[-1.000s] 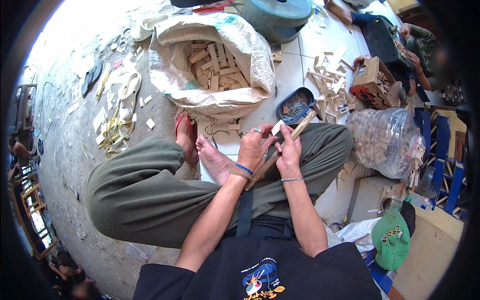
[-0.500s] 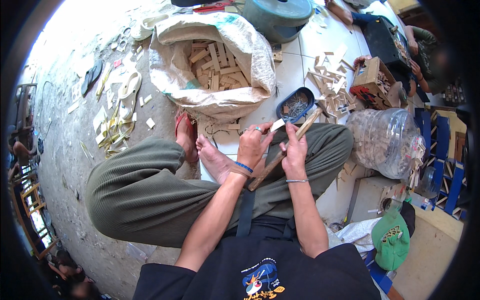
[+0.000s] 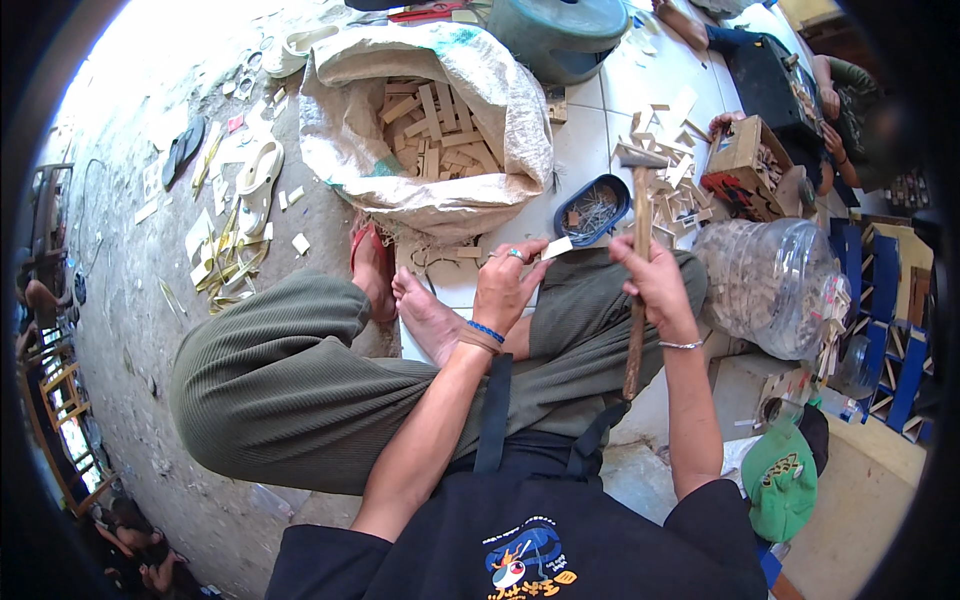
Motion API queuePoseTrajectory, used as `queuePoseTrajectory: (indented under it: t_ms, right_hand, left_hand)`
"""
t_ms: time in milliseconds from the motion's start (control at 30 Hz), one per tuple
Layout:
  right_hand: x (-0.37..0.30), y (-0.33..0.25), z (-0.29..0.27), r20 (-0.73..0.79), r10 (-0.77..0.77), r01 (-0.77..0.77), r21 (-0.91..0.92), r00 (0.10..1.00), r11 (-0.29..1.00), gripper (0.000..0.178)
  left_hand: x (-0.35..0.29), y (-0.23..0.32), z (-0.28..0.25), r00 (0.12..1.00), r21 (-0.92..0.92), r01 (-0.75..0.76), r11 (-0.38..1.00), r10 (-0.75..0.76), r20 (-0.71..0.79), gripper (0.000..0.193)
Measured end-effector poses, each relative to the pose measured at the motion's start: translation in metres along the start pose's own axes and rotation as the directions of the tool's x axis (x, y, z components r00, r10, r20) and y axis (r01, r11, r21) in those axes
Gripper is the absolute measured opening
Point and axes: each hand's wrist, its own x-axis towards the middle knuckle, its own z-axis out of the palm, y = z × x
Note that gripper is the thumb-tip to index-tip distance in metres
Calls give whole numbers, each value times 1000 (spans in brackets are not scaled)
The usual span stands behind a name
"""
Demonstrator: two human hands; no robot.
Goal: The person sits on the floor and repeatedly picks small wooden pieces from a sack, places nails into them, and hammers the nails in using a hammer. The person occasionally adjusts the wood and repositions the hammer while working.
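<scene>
My left hand (image 3: 508,290) pinches a small pale wooden piece (image 3: 557,247) between thumb and fingers, over my crossed legs. Wrapped round the wooden handle of a hammer (image 3: 640,215), my right hand (image 3: 655,285) is closed; the metal head points away from me and the handle end reaches down past my wrist. A dark blue oval tray (image 3: 592,210) of nails lies just beyond the held piece. Left of it stands a white woven sack (image 3: 330,130), its rolled mouth showing many wooden pieces (image 3: 440,125).
Loose wooden pieces (image 3: 685,195) heap beside a box (image 3: 745,165), near another person's hands. A clear plastic jug (image 3: 770,285) of wood bits lies at right, above a green cap (image 3: 783,483). A bluish stool (image 3: 560,40) stands behind. Sandals (image 3: 260,185) and scraps litter the left ground.
My right hand has moved right, away from my left, and the hammer now stands nearly lengthwise with its head in view. My left hand stays in place with the wooden piece.
</scene>
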Motion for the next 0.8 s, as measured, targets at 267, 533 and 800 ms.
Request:
queuePoseTrajectory:
  t_ms: [267,533,800]
  right_hand:
    - [2,45,32,49,145,-151,141,988,978,24]
    - [13,46,38,21,146,-147,61,989,987,22]
    - [11,42,29,14,110,-109,-50,994,993,23]
  left_hand:
    - [-3,4,-2,997,-29,-21,999,23,69,24]
    - [-1,4,-3,993,-22,-71,997,73,92,30]
    - [-3,3,0,990,-19,-51,998,53,128,40]
